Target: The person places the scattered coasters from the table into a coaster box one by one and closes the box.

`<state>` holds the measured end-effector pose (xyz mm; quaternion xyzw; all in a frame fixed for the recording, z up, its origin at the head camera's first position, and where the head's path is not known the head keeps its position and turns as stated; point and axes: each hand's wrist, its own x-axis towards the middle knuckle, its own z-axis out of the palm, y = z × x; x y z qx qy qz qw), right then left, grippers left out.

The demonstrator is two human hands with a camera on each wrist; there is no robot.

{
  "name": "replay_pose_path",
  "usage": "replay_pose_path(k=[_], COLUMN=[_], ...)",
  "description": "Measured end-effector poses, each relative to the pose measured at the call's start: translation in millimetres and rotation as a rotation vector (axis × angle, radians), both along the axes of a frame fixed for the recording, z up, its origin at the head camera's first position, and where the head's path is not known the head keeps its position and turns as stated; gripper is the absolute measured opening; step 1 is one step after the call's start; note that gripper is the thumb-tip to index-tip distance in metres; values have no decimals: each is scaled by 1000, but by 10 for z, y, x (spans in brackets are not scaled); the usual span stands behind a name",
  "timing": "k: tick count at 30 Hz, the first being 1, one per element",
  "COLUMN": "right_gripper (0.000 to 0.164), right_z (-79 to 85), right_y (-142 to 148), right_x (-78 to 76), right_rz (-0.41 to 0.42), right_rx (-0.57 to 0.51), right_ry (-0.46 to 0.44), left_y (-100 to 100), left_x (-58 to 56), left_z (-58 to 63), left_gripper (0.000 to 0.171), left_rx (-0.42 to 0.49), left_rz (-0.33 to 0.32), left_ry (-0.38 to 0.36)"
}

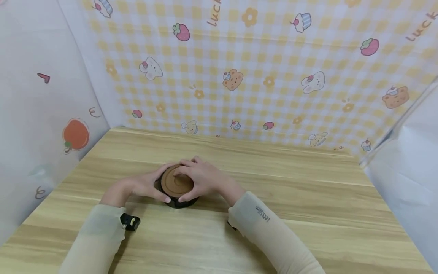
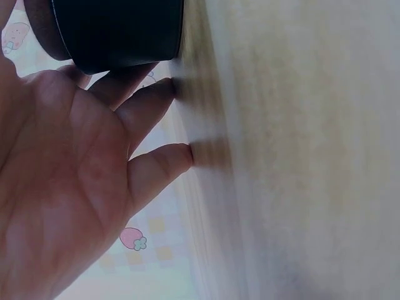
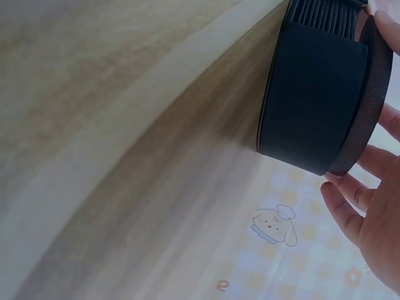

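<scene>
A low round black container [image 1: 180,203] stands upright on the table, with a round brown lid-like disc [image 1: 177,187] on its top. My left hand [image 1: 145,185] holds the container's left side, thumb at the near edge and fingers round the back. From the right, my right hand [image 1: 205,176] grips the brown disc by its edge, thumb in front and fingers behind. The right wrist view shows the disc [image 3: 370,103] on the black body [image 3: 312,94], slightly tilted against it, and a ribbed part of the wall. In the left wrist view, two fingertips touch or nearly touch the tabletop.
The wood-grain table [image 1: 291,182] spreads around the container on all sides. Behind it hangs a yellow checked cloth [image 1: 260,95] with cartoon prints. White sheets flank the table left and right. Each wrist wears a small black camera strap under a pale sleeve [image 1: 96,232].
</scene>
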<state>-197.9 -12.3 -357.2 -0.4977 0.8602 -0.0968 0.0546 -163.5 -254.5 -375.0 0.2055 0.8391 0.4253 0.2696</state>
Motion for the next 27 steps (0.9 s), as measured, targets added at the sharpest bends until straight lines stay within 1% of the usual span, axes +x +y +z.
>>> replay_pose_path(k=[3,11,18,27], right_gripper=[75,73,73,80], right_z=[-3,-28,-25,-37], right_y=[-4,-35,-53,-59], right_x=[-9,0,15,39], right_rz=[-1,18,10,-12], right_rx=[6,-10,-23,-5], right_ry=[4,-2,-44,-84], left_y=[0,0,-17,-24], left_x=[-6,22,26,39], left_z=[16,36,30,42], left_gripper=[116,117,115,115], left_rx=[-6,-45,-28,-25], left_rz=[-1,7,0,4], left_ry=[7,22,21,16])
